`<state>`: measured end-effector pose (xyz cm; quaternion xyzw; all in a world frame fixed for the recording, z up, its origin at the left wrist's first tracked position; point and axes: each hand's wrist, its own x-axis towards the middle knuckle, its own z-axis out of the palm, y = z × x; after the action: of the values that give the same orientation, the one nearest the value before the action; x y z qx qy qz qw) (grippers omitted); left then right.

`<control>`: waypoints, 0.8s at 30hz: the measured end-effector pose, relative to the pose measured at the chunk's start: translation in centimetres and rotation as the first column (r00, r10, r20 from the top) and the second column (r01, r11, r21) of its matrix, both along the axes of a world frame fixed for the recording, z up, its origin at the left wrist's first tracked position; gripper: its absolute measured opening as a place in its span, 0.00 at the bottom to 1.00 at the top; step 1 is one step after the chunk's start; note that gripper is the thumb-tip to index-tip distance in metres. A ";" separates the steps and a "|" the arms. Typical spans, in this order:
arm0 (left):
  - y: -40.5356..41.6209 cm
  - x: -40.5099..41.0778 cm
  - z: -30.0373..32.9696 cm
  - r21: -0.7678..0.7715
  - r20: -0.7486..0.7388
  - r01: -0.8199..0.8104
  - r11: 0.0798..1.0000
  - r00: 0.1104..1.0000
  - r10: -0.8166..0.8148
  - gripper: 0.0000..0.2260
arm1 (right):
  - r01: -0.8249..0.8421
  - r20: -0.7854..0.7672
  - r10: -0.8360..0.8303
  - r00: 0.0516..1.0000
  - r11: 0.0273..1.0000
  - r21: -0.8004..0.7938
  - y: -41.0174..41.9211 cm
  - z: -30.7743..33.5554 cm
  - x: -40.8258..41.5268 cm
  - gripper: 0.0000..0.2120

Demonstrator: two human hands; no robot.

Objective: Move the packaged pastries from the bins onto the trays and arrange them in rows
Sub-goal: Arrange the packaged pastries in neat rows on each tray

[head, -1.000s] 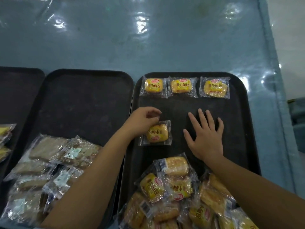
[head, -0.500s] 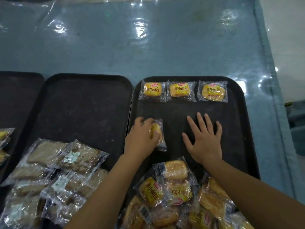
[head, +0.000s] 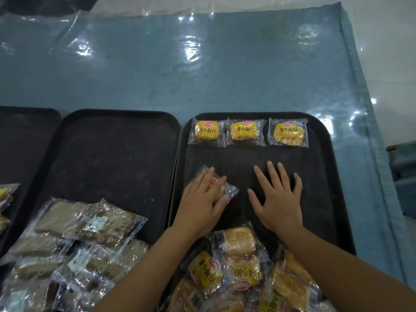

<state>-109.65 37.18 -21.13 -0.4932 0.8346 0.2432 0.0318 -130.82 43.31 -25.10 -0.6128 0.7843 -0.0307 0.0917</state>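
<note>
The right black tray carries a back row of three yellow packaged pastries. Below the first of them, my left hand lies over another clear-wrapped yellow pastry, fingers on top and thumb at its near side, holding it on the tray. Most of that pastry is hidden under the hand. My right hand rests flat on the bare tray floor beside it, fingers spread, holding nothing. A heap of yellow pastries fills the tray's near end.
The middle black tray has a pile of brown packaged pastries at its near end. A third tray at the far left holds a few yellow packs. The blue plastic-covered table ends just right of the right tray.
My left hand turned the pastry over from lying face up and moved it left and back, now covering it. My right hand stayed flat on the tray. The view tilted slightly.
</note>
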 end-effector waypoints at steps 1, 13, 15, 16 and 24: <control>-0.5 0.1 0.5 -0.009 -0.023 -0.052 0.999 0.998 0.051 0.24 | -0.002 0.001 0.002 1.000 1.000 0.002 0.0 0.0 0.0 0.31; 0.9 -1.6 -1.3 -0.134 -0.019 -0.157 0.978 0.988 0.156 0.30 | 0.000 0.008 0.000 1.000 1.000 -0.012 -0.1 -0.3 0.0 0.31; 1.1 -2.8 -1.2 -0.107 -0.108 -0.253 0.962 0.964 0.241 0.28 | 0.002 0.005 -0.002 1.000 1.000 -0.014 -0.1 -0.3 0.1 0.31; 1.2 -3.3 -1.5 -0.104 -0.103 -0.257 0.961 0.964 0.246 0.27 | 0.000 0.001 0.000 1.000 1.000 -0.010 -0.1 -0.2 0.1 0.31; -0.4 -3.4 -3.9 -0.216 0.008 -0.204 0.955 0.978 0.211 0.25 | 0.005 -0.013 -0.005 1.000 1.000 -0.001 -0.1 -0.2 0.1 0.31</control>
<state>-113.08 36.76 -25.00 -0.5823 0.7990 0.1463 -0.0342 -130.69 43.21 -25.26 -0.6110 0.7864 -0.0273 0.0863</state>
